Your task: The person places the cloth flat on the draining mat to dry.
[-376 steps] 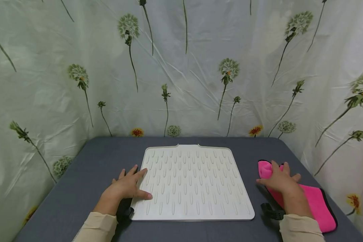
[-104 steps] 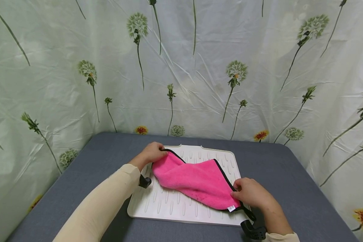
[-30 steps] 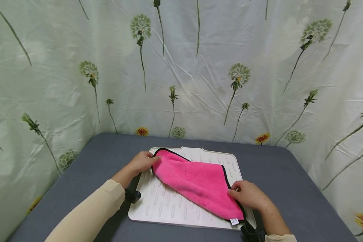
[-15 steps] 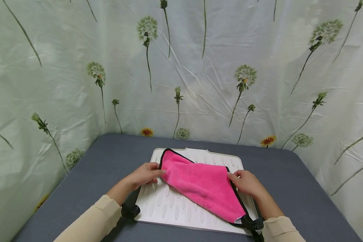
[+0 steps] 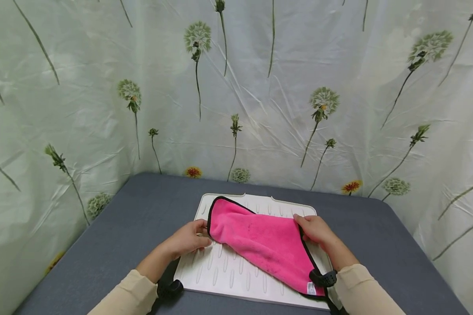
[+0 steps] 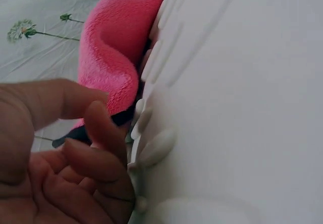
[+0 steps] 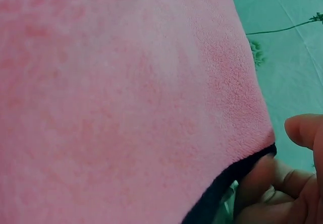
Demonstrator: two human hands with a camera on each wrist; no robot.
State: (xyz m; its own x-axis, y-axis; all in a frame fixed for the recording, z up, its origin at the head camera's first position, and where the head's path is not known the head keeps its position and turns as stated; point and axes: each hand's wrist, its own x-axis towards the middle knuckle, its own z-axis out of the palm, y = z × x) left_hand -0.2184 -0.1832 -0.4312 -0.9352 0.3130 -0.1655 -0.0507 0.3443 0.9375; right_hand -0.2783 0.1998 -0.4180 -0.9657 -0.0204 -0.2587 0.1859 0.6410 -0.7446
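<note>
A pink towel (image 5: 260, 240) with black edging and a white label lies folded and slanted across a white ridged mat (image 5: 220, 273). At the towel's left edge is my left hand (image 5: 189, 238); in the left wrist view the thumb and forefinger come close together beside the black edging, with no cloth plainly between them. My right hand (image 5: 315, 229) is at the towel's far right corner. In the right wrist view its thumb (image 7: 303, 130) stands off the cloth, while the other fingers curl at the edging.
The mat lies on a dark grey table (image 5: 153, 205). Behind and around the table hangs a pale curtain (image 5: 161, 87) printed with dandelions. A black camera strap (image 5: 323, 278) on the right wrist overlaps the towel's near right corner.
The towel has come from the table's right side onto the mat and been spread. Lately, my left hand has slid nearer along its left edge, and my right hand has reached its far corner.
</note>
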